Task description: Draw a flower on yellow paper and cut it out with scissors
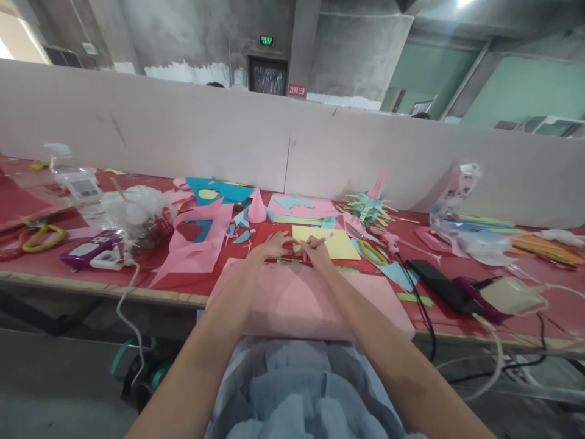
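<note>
My left hand [275, 245] lies on a sheet of red paper [261, 234], with its fingers stretched out and arched toward the right. Close beside it, my right hand [315, 251] is closed around a slim pale pen [328, 236], whose upper end sticks out to the right. The pen's tip is hidden by my fingers. A yellow sheet [338, 242] lies just behind and to the right of my right hand. Both wrists are above a pink board or box [311, 299] at the table's front edge.
To the left lie cut pink paper [201, 250], a purple device [94, 250] and scissors [46, 238]. A pink paper cone [256, 207] stands behind my hands. To the right are yellow-handled scissors [372, 253], a black phone [439, 283] and cables. A pale partition [205, 134] closes the back.
</note>
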Tool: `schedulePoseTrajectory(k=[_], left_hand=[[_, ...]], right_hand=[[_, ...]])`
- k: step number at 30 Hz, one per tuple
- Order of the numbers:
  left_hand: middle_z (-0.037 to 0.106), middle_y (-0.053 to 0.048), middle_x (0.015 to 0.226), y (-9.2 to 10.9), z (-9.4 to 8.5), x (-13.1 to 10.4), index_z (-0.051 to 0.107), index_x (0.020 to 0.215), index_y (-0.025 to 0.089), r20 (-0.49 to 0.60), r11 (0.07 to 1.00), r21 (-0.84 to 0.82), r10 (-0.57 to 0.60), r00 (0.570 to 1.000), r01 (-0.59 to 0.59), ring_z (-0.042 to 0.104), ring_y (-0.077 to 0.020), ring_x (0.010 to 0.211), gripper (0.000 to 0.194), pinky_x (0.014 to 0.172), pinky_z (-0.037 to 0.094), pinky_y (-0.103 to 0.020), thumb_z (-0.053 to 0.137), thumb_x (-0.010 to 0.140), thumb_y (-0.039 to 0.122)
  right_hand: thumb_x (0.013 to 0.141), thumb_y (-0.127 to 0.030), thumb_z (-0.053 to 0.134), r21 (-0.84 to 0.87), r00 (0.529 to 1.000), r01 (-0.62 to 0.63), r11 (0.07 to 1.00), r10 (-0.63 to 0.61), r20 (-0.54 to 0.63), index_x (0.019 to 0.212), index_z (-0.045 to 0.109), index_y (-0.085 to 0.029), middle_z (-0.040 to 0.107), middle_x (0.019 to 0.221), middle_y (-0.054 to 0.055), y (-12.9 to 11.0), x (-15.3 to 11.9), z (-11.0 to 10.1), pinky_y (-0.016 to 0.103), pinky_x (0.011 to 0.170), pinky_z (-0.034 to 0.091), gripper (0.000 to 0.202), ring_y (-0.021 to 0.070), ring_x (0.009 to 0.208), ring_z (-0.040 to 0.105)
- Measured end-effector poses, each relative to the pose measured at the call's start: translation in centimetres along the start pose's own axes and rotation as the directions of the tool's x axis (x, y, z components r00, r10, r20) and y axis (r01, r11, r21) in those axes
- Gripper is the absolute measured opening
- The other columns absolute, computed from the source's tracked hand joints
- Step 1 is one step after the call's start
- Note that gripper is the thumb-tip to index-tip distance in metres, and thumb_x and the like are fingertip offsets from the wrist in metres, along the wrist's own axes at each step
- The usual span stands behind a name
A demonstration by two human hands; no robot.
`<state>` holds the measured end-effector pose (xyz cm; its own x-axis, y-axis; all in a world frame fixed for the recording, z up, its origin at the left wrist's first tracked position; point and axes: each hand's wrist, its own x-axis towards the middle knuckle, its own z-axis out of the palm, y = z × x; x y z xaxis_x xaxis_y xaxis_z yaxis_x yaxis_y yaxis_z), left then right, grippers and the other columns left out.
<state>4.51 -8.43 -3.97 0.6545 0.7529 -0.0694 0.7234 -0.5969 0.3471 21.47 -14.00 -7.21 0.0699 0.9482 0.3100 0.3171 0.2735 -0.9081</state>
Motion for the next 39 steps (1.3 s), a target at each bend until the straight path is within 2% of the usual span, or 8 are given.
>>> schedulePoseTrajectory(k=[8,20,32,39], left_hand=[[0.021,-0.003,0.150,-0.18,0.14,0.19,0.042,0.131,0.033,0.006,1.000,0.024,0.008,1.000,-0.008,0.013,-0.0274,0.138,0.049,0.110,0.014,-0.049,0.047,0.084,0.046],[0.026,-0.001,0.148,-0.28,0.61,0.49,0.047,0.126,0.033,-0.042,1.000,0.013,-0.002,0.999,0.002,0.016,-0.0237,0.138,0.043,0.111,0.013,-0.047,0.045,0.084,0.040],[0.030,-0.002,0.146,-0.22,0.61,0.63,0.051,0.122,0.030,-0.040,1.000,0.018,-0.003,0.999,0.004,0.017,-0.0235,0.138,0.039,0.111,0.014,-0.046,0.045,0.085,0.039],[0.030,-0.002,0.147,-0.53,0.86,0.83,0.052,0.121,0.030,-0.063,1.000,0.030,0.002,0.998,0.000,0.019,-0.0247,0.137,0.038,0.110,0.015,-0.047,0.046,0.085,0.041]], right_hand=[[0.079,-0.043,0.052,-0.030,0.999,-0.018,0.999,0.016,-0.052,0.061,0.036,-0.024,0.049,0.039,-0.007,-0.26,0.02,0.08,0.025,0.045,0.036,0.031,0.0118,0.037,0.045],[0.079,-0.042,0.053,-0.006,1.000,0.005,1.000,-0.005,0.004,0.060,0.037,-0.023,0.052,0.039,-0.006,-0.53,-0.18,-0.03,0.024,0.044,0.033,0.031,0.0108,0.036,0.045],[0.079,-0.045,0.052,-0.040,0.999,-0.001,0.999,-0.001,-0.050,0.060,0.038,-0.024,0.048,0.038,-0.007,-0.25,-0.01,0.15,0.024,0.046,0.038,0.032,0.0116,0.036,0.046],[0.078,-0.043,0.054,-0.014,1.000,-0.012,1.000,0.012,-0.005,0.060,0.039,-0.023,0.052,0.039,-0.005,-0.42,-0.10,-0.05,0.024,0.043,0.034,0.031,0.0116,0.037,0.047]])
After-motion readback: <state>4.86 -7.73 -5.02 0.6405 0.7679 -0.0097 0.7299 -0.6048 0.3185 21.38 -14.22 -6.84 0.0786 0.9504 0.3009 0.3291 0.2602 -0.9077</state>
